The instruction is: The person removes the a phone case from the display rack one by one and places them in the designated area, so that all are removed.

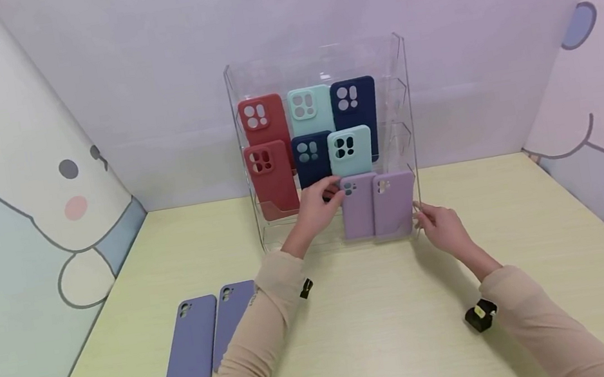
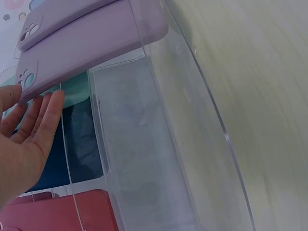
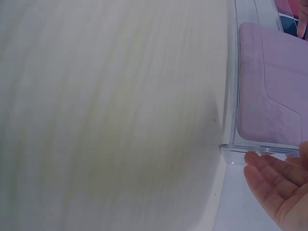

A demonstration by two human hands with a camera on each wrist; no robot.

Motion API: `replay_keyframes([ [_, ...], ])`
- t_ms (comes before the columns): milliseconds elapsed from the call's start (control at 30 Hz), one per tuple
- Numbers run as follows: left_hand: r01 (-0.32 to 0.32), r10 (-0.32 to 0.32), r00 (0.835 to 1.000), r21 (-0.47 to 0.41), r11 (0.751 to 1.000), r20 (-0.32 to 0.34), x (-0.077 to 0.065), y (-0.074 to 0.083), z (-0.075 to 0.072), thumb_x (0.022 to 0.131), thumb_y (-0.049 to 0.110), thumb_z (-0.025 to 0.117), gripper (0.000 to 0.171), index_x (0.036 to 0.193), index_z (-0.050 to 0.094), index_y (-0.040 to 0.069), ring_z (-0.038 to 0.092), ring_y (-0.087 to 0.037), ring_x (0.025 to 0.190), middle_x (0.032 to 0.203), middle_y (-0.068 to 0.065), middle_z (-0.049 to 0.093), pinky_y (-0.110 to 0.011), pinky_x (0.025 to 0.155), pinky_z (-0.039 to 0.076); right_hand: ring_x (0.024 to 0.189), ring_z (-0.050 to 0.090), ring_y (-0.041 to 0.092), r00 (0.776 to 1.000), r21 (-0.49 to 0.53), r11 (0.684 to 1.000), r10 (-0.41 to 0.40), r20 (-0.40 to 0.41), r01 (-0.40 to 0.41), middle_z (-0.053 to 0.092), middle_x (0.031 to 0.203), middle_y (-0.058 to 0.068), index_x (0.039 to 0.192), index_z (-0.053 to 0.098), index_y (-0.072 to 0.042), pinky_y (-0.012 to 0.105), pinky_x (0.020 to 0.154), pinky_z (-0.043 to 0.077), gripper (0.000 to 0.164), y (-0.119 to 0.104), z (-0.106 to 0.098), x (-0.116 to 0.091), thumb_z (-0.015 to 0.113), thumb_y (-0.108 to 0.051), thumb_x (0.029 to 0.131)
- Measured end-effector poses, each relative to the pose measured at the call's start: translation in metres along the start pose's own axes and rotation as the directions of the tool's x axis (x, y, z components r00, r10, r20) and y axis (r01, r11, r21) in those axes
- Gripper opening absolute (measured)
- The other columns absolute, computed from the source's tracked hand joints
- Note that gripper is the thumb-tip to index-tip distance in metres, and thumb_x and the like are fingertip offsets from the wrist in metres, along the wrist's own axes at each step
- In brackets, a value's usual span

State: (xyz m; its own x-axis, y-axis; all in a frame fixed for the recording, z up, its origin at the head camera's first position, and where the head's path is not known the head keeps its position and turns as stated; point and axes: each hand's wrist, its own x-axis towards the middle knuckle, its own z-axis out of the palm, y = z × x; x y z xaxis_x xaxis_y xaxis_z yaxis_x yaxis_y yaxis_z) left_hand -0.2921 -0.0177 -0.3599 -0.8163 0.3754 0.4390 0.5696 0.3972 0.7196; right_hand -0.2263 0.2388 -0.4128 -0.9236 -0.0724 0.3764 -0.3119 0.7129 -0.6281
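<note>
A clear tiered rack (image 1: 318, 59) holds several phone cases upright. In its lowest tier two light purple phone cases stand side by side, a left one (image 1: 360, 206) and a right one (image 1: 395, 204) that overlaps it. My left hand (image 1: 316, 206) pinches the left case's upper corner; in the left wrist view, the thumb lies by the camera holes and the fingers are at the edge. At the rack's lower right side, my right hand (image 1: 444, 229) touches the clear side wall with extended fingers, close to the right case.
Higher in the rack are red cases (image 1: 271, 180), dark blue cases (image 1: 357, 118) and mint cases (image 1: 351, 148). Two blue-violet phone cases, one left (image 1: 191, 342) and one beside it (image 1: 232, 309), lie on the table (image 1: 393, 331); my left sleeve partly covers the second.
</note>
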Motion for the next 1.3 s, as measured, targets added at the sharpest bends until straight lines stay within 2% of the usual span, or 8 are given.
replay_keyframes([
  [267, 0.003, -0.002, 0.999, 0.017, 1.000, -0.037, 0.0014, -0.0006, 0.0026, 0.088, 0.009, 0.059, 0.021, 0.106, 0.062, 0.000, 0.061, -0.017, 0.077, 0.087, -0.010, 0.065, -0.020, 0.067, 0.051, 0.069, 0.064, 0.035, 1.000, -0.005, 1.000, -0.001, -0.002, 0.001, 0.064, 0.085, 0.027, 0.117, 0.050, 0.016, 0.021, 0.047, 0.044, 0.031, -0.0001, 0.0007, 0.0000, 0.050, 0.002, 0.090],
  [500, 0.013, -0.012, 0.999, 0.015, 1.000, -0.040, 0.0005, -0.0005, 0.0036, 0.088, 0.008, 0.059, 0.019, 0.104, 0.061, -0.001, 0.060, -0.018, 0.078, 0.088, -0.010, 0.064, -0.020, 0.069, 0.051, 0.070, 0.064, 0.036, 1.000, -0.003, 1.000, 0.005, 0.007, -0.005, 0.064, 0.086, 0.028, 0.118, 0.049, 0.016, 0.021, 0.046, 0.044, 0.031, -0.0015, 0.0000, -0.0002, 0.049, 0.001, 0.090],
  [667, -0.007, 0.008, 0.999, 0.018, 1.000, -0.047, -0.0012, 0.0002, 0.0039, 0.088, 0.007, 0.059, 0.017, 0.102, 0.061, -0.001, 0.060, -0.018, 0.078, 0.087, -0.011, 0.064, -0.020, 0.070, 0.051, 0.070, 0.064, 0.036, 1.000, -0.004, 1.000, 0.004, 0.003, -0.004, 0.064, 0.084, 0.027, 0.117, 0.050, 0.016, 0.021, 0.043, 0.041, 0.031, -0.0009, 0.0009, -0.0001, 0.049, 0.001, 0.090],
  [1033, -0.007, 0.009, 0.997, 0.029, 1.000, -0.075, -0.0021, 0.0022, 0.0021, 0.087, 0.006, 0.059, 0.017, 0.103, 0.061, -0.002, 0.059, -0.017, 0.078, 0.087, -0.010, 0.063, -0.019, 0.068, 0.051, 0.070, 0.063, 0.036, 1.000, -0.005, 1.000, 0.019, 0.011, -0.019, 0.064, 0.084, 0.027, 0.119, 0.049, 0.016, 0.021, 0.040, 0.036, 0.032, -0.0021, -0.0002, 0.0002, 0.048, 0.001, 0.091],
  [1300, -0.020, 0.022, 0.995, 0.028, 0.999, -0.101, -0.0021, 0.0027, -0.0021, 0.087, 0.006, 0.059, 0.016, 0.102, 0.061, -0.001, 0.058, -0.016, 0.076, 0.086, -0.010, 0.063, -0.019, 0.066, 0.050, 0.070, 0.064, 0.036, 1.000, -0.004, 1.000, 0.015, 0.003, -0.015, 0.064, 0.086, 0.028, 0.118, 0.049, 0.016, 0.021, 0.043, 0.040, 0.031, -0.0005, 0.0009, 0.0006, 0.048, 0.001, 0.090],
])
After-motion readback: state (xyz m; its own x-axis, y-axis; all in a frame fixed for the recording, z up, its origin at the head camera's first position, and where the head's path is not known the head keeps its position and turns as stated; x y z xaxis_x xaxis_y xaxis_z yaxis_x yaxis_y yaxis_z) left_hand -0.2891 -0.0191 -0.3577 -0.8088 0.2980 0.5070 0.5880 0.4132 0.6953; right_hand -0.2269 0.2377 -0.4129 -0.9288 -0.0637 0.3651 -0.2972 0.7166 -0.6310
